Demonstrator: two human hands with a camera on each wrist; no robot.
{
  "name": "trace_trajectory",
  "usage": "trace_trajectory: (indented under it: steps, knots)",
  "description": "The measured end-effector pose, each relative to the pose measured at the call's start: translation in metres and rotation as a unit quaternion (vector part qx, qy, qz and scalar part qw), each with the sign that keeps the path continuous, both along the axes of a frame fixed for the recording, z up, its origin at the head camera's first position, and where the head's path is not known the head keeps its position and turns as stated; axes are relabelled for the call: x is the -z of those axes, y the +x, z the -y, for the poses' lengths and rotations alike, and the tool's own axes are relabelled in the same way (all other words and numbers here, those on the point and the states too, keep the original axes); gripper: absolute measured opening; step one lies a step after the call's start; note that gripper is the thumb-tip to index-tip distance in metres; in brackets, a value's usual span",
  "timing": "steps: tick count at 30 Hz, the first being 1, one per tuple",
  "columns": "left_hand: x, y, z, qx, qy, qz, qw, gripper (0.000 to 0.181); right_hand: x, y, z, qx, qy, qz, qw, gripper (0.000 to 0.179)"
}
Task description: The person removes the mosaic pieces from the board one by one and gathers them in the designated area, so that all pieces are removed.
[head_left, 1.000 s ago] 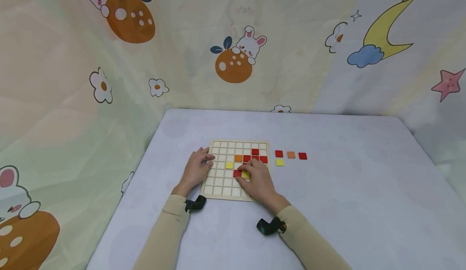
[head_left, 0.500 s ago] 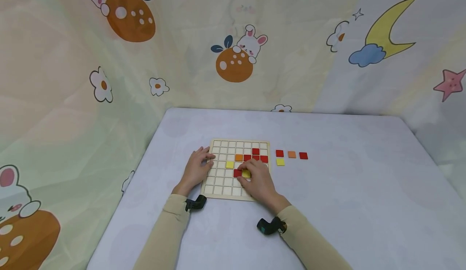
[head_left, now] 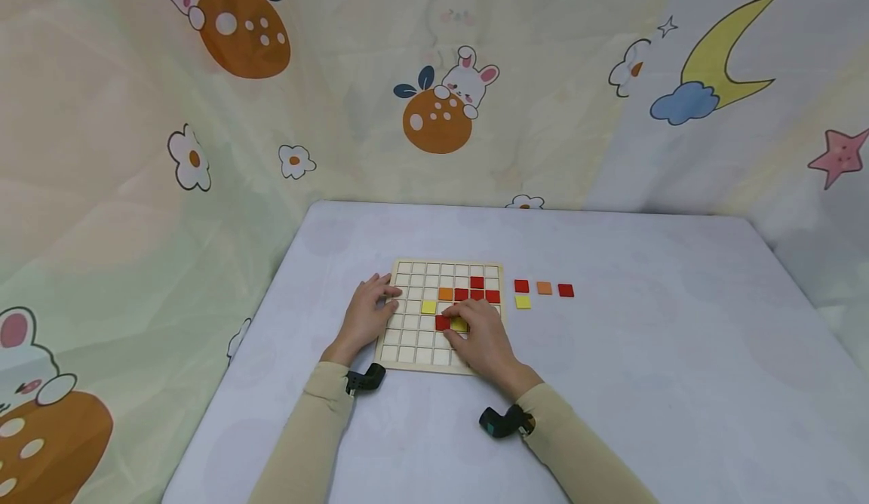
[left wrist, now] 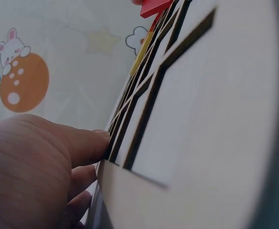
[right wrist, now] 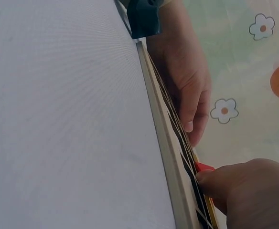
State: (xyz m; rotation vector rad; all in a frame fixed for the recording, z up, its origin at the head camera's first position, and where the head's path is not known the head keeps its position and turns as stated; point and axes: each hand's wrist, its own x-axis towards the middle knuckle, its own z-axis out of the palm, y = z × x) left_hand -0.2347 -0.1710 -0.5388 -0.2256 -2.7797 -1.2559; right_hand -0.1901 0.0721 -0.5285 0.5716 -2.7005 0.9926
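A square wooden grid board (head_left: 414,342) lies on the table with red, orange and yellow square tiles in some cells. My right hand (head_left: 483,336) is over its right half, thumb and fingers pinching a red tile (head_left: 442,323). In the left wrist view this red tile (left wrist: 154,6) looks slightly tilted above the grid. Beneath my right fingers sits a yellow tile (head_left: 459,325), partly covered. My left hand (head_left: 366,314) rests along the board's left edge, thumb and fingertips touching the frame, holding no tile.
Right of the board lie loose tiles: a red one (head_left: 521,286), an orange one (head_left: 545,288), another red one (head_left: 566,290) and a yellow one (head_left: 523,302). Behind the white table (head_left: 645,383) hangs a patterned cloth (head_left: 339,74).
The red tile in my right fingers has shifted very slightly over the board. Both hands otherwise stay in place.
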Motion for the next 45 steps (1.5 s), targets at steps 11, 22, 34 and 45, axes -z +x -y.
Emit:
trace_trajectory:
  steps: [11, 22, 34, 45]
  knots:
    - [-0.001, -0.001, -0.001, 0.001, 0.0, 0.002, 1.0, 0.018, -0.001, 0.001, -0.002, 0.009, -0.033, 0.005, 0.9994, 0.028]
    - [0.0, 0.001, 0.0, 0.001, 0.003, 0.007, 1.0, 0.018, -0.004, 0.004, -0.004, 0.013, -0.07, 0.023, 0.9972, 0.03]
    - [-0.002, 0.003, 0.002, 0.01, -0.002, 0.0, 0.9999, 0.021, -0.002, -0.001, -0.021, 0.027, -0.073, 0.008, 0.9969, 0.025]
    - [0.001, 0.002, 0.004, 0.015, 0.002, -0.008, 0.9999, 0.02, 0.001, -0.01, -0.04, 0.06, -0.067, -0.003, 0.9959, 0.029]
